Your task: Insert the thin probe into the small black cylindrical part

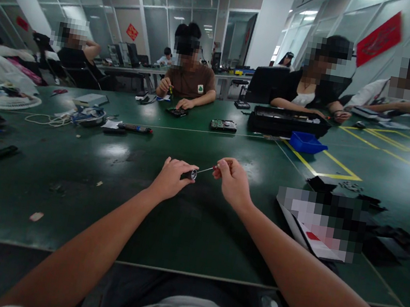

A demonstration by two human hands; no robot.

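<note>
In the head view I have the left hand [171,179] with thumb and fingers closed around a small black cylinder [193,174], its silvery end facing the right hand [235,182]. There I see the fingertips pinched on the red handle of a thin screwdriver [206,169], its shaft slanting down to the cylinder's end; from here I can't tell whether the tip touches. Both hands are over the middle of the green tabletop [191,235]. Beyond them I see a hard drive [223,125], with a long black housing [288,123] and a blue bin [307,143] to its right. Across the table sits a co-worker in a brown shirt [196,78].
</note>
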